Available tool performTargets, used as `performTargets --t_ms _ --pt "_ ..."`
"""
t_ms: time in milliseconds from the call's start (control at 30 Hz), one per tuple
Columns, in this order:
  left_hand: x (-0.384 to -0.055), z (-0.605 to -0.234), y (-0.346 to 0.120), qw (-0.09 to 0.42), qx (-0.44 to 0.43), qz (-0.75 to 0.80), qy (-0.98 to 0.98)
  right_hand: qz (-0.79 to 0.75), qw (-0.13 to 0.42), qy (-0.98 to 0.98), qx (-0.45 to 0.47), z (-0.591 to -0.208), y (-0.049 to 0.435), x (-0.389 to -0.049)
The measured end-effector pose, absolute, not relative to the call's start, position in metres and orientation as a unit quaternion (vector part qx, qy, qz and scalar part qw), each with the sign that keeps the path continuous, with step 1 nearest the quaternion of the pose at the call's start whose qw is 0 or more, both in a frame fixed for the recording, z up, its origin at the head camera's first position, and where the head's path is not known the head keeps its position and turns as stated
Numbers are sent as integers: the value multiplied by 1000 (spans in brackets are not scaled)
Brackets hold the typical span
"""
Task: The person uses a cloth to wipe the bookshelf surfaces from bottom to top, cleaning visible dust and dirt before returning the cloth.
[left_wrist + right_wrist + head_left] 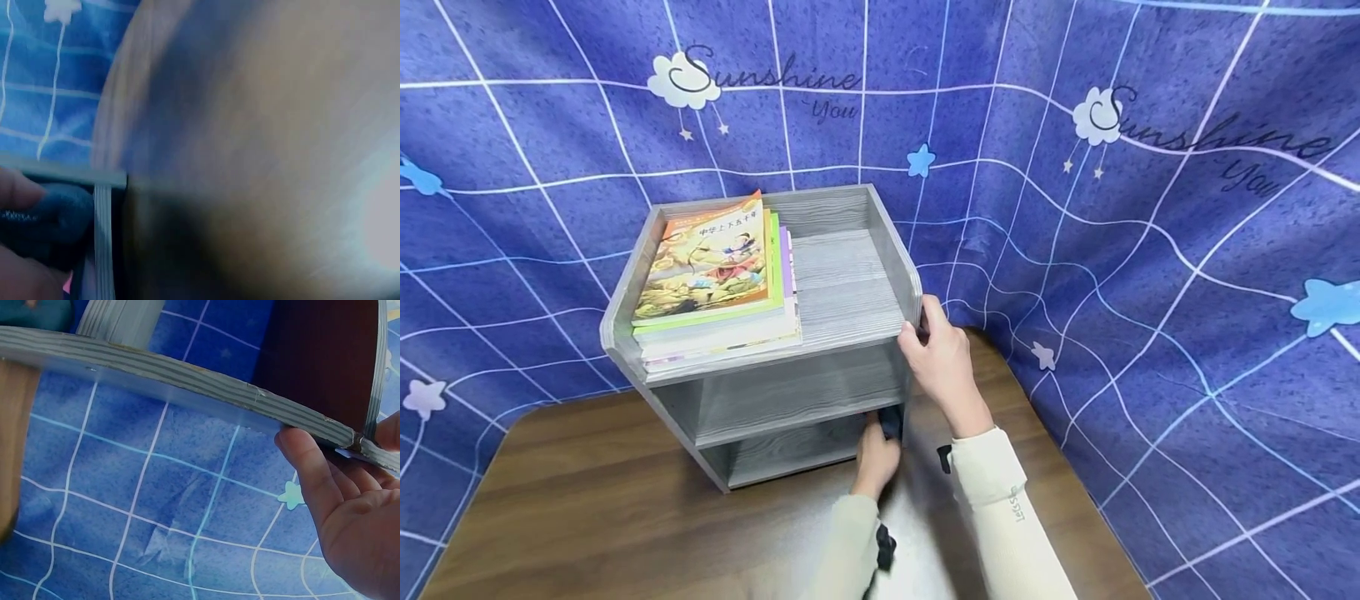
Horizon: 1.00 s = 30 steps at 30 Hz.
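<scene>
A small grey wood-grain shelf unit (801, 415) stands on the brown table. My right hand (942, 362) grips the front edge of its right side panel, near the top shelf. In the right wrist view, fingers (306, 465) lie against that grey panel. My left hand (878, 457) reaches into the bottom compartment at the right end. It holds a dark teal, soft-looking thing (65, 212) between thumb and fingers. Part of this thing is hidden by the hand and the shelf, so its kind does not show.
A stack of books (707, 267) lies on the left of the top shelf, a colourful illustrated cover uppermost. The wooden table (587, 492) extends around the unit. A blue curtain (1060, 208) with white lines, stars and clouds hangs behind and to the right.
</scene>
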<state>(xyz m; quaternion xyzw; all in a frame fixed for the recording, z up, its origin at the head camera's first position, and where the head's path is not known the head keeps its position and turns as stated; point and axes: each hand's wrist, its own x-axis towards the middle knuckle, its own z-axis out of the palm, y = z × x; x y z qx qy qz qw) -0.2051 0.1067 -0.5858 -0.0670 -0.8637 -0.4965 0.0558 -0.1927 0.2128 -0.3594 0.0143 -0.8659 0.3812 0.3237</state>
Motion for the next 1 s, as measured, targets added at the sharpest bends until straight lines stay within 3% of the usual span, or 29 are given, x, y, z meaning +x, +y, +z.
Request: performTargets --t_ms 200,400,567,867,1000 --pt "-216 -590 96 34 -74 -514 -854 392 315 -864 12 -363 211 -195" --pt "-186 -584 97 47 -85 -529 -843 391 316 -865 11 -360 214 -194" --pt "-165 -580 96 26 -85 -549 -831 388 319 -865 11 -357 214 -192" --pt "-211 -579 99 25 -91 -564 -820 408 312 -858 19 -357 215 -192" --pt "-213 -578 103 21 -88 -577 -812 408 307 -859 20 -358 217 -193"
